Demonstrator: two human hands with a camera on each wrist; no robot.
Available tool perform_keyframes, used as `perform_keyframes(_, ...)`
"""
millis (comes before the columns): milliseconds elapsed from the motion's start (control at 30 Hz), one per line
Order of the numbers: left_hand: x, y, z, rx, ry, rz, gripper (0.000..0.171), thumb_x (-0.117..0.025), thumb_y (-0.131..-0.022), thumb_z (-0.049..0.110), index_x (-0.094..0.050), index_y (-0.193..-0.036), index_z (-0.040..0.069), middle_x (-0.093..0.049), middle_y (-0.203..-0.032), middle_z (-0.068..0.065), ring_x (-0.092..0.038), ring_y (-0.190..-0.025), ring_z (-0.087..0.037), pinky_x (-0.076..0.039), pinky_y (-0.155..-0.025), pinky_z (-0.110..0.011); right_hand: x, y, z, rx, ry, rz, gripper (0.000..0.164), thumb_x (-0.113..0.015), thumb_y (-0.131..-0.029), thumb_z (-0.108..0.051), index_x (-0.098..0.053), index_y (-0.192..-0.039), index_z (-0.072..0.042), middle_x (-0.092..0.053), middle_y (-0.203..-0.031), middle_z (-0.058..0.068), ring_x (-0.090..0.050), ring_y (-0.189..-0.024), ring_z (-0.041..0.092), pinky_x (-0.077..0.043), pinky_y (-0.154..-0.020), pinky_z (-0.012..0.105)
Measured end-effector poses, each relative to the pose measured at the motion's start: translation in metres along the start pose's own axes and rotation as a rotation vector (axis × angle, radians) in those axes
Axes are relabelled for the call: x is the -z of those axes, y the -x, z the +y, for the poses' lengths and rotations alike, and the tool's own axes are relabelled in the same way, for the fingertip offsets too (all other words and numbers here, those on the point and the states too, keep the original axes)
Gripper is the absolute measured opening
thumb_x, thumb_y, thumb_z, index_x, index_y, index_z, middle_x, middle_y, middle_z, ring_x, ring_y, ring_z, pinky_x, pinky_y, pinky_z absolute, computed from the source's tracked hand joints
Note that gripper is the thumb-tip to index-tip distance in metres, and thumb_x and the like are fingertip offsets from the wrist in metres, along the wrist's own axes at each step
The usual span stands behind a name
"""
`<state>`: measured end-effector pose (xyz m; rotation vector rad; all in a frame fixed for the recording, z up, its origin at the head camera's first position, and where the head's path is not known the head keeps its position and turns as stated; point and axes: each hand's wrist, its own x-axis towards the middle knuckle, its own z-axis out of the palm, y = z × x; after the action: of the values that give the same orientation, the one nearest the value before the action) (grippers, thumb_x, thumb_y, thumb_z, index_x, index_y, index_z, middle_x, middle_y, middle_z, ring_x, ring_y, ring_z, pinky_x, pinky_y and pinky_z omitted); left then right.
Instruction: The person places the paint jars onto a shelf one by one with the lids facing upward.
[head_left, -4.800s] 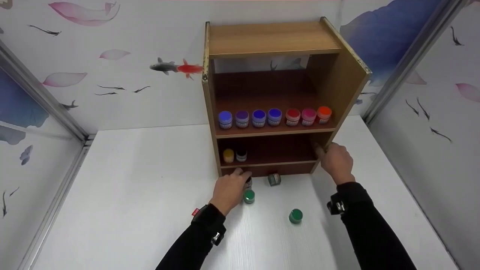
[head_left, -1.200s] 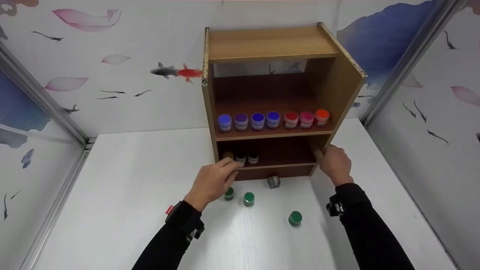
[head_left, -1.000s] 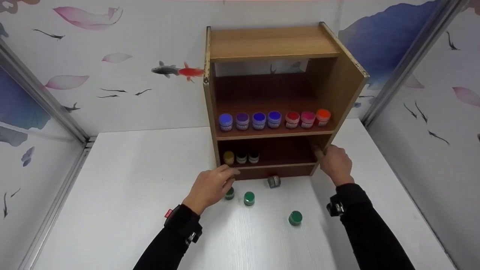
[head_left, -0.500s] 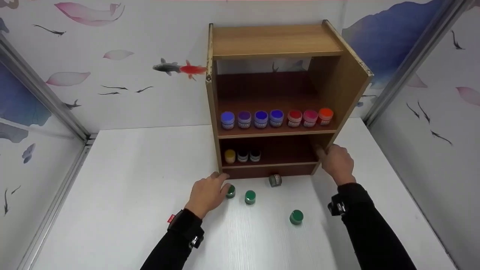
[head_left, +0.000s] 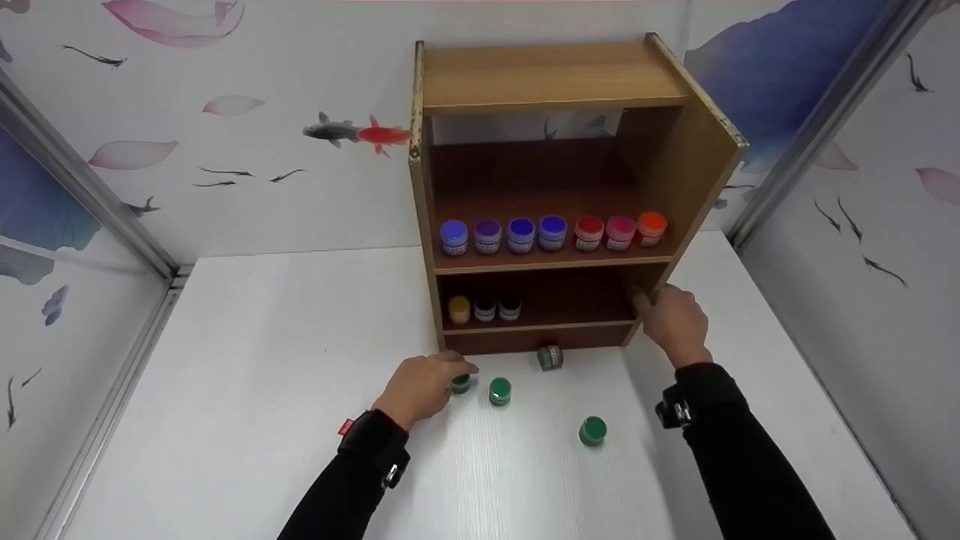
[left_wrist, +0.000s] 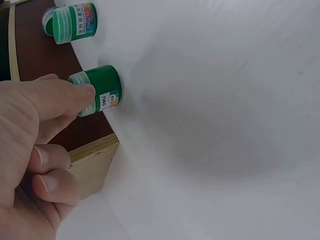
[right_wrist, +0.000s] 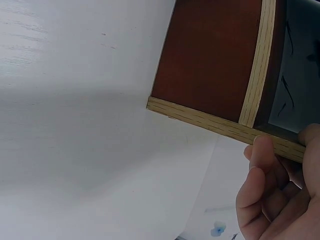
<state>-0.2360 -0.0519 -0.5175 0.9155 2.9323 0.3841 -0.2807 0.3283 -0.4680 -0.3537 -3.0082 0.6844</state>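
Note:
My left hand (head_left: pixel 421 384) is at a small green paint jar (head_left: pixel 460 385) standing before the shelf's left front corner. In the left wrist view, thumb and forefinger pinch the lid end of this green paint jar (left_wrist: pixel 107 82); the other fingers are curled. My right hand (head_left: pixel 677 322) grips the right side panel of the wooden shelf unit (head_left: pixel 555 75), thumb inside and fingers outside. A second green jar (head_left: pixel 500 391) stands just right of the left hand. Another green jar (head_left: pixel 592 431) is nearer the front, and a dark jar (head_left: pixel 550 358) lies on its side by the shelf base.
On the middle shelf stands a row of blue, purple, red, pink and orange paint jars (head_left: pixel 521 235). A yellow jar (head_left: pixel 459 310) and two black-lidded jars (head_left: pixel 485 308) occupy the lower shelf's left. Printed walls enclose the white table (head_left: pixel 262 375).
A second black-lidded jar now stands on the lower shelf, where the left hand was earlier. That hand has since drawn back down to the leftmost green jar. The right hand keeps its hold.

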Motion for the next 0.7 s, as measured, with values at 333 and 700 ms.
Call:
perform_keyframes(333, 0.002, -0.006, 0.005, -0.032, -0.177, 0.002, 0.045, -0.068, -0.085, -0.004, -0.070, -0.118, 0.027, -0.072, -0.114, 0.001, -0.071, -0.088, -0.020, -0.057, -0.079, -0.034, 0.001, 0.001, 0.001, 0.021, 0.004, 0.032, 0.051, -0.043, -0.100, -0.045, -0.066, -0.091, 0.000, -0.067, -0.077, 0.016, -0.059, -0.065, 0.025, -0.037, -0.048, 0.029)
perform_keyframes(700, -0.001, -0.011, 0.005, -0.108, -0.291, -0.018, 0.044, -0.073, -0.081, -0.004, -0.075, -0.110, 0.029, -0.075, -0.102, 0.002, -0.070, -0.078, -0.016, -0.057, -0.075, -0.031, 0.000, 0.000, -0.001, -0.002, 0.003, -0.009, 0.060, -0.040, -0.101, -0.048, -0.062, -0.119, 0.004, -0.071, -0.093, 0.021, -0.062, -0.070, 0.025, -0.039, -0.050, 0.028)
